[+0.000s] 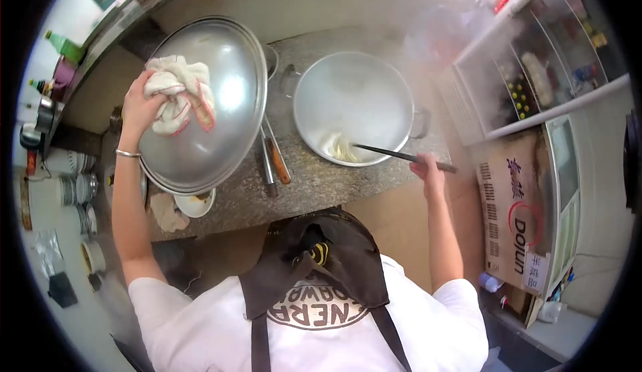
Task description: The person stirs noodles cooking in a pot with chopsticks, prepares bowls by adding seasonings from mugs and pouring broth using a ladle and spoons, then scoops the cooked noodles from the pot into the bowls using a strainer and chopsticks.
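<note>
My left hand [140, 104] is closed on a bunched white cloth [182, 84] with red edging. The cloth lies over the middle of a large domed metal lid [231, 114], where the handle is hidden. The lid is tilted, to the left of a wide metal pot [361, 98] with side handles. My right hand [429, 171] grips dark long chopsticks [394, 153], their tips inside the pot at its near edge. Pale noodle-like strands [341, 148] show by the tips. Steam veils the pot's inside.
On the stone counter [294, 198] lie long-handled tools [275, 159], a white bowl [196, 203] and a beige cloth [168, 213]. Stacked dishes [77, 191] stand at left. A glass-doored cabinet [542, 57] and a cardboard box [511, 211] are at right. Steam drifts toward the upper right.
</note>
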{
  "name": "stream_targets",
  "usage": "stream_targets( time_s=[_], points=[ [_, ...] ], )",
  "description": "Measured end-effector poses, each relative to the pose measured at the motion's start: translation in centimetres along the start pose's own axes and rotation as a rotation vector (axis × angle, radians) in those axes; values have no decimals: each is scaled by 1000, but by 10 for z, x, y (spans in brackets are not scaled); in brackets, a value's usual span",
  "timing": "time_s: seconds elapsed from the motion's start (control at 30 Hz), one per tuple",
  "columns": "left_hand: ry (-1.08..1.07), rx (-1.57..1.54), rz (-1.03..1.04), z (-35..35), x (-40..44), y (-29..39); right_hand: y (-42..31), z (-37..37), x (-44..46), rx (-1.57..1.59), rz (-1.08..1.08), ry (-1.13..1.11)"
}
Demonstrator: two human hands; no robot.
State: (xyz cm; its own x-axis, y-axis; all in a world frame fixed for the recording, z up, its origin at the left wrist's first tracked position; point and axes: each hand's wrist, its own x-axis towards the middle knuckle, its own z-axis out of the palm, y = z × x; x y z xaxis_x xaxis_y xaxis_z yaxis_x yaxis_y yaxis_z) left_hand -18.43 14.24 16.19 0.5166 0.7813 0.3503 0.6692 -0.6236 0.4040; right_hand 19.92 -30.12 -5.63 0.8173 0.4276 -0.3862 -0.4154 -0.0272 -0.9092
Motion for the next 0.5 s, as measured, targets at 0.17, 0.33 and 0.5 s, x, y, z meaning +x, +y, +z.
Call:
stream_targets(
  time_s=[0.17, 0.33, 0.5],
  points=[
    [11, 148, -126, -35, -43, -48, 47, -11, 18, 309, 9, 141],
    [35, 181, -133, -48, -69, -83, 16, 14, 5, 131, -141, 5],
    [34, 161, -175, -52, -78, -83, 18, 62, 3, -292, -412, -262]
  ],
)
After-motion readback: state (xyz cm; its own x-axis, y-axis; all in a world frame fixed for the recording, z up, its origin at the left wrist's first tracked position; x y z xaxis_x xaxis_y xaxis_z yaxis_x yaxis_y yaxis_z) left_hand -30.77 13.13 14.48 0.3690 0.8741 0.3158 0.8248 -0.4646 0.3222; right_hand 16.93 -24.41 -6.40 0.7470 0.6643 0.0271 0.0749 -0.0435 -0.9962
